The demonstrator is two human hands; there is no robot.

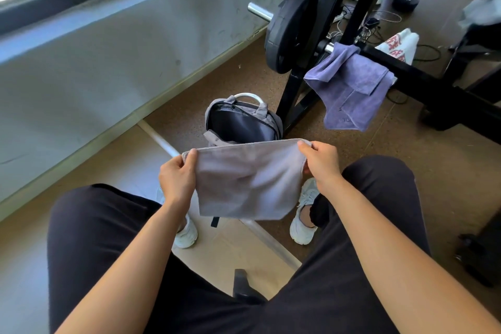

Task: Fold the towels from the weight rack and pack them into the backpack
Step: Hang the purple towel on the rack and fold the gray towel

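Note:
A light grey towel [248, 179] hangs stretched between my hands above my knees. My left hand [177, 177] pinches its upper left corner, my right hand [321, 161] pinches its upper right corner. Just beyond it on the floor stands a grey backpack [241, 123], unzipped, its dark inside showing; the towel hides its lower part. A purple towel [352, 89] is draped over a bar of the black weight rack [298, 95], up and to the right of my hands.
A black weight plate [290, 30] sits on the rack's steel peg. Cables and a white bag [398, 45] lie behind the rack. A wall with a window runs along the left. My legs and white shoes are below the towel.

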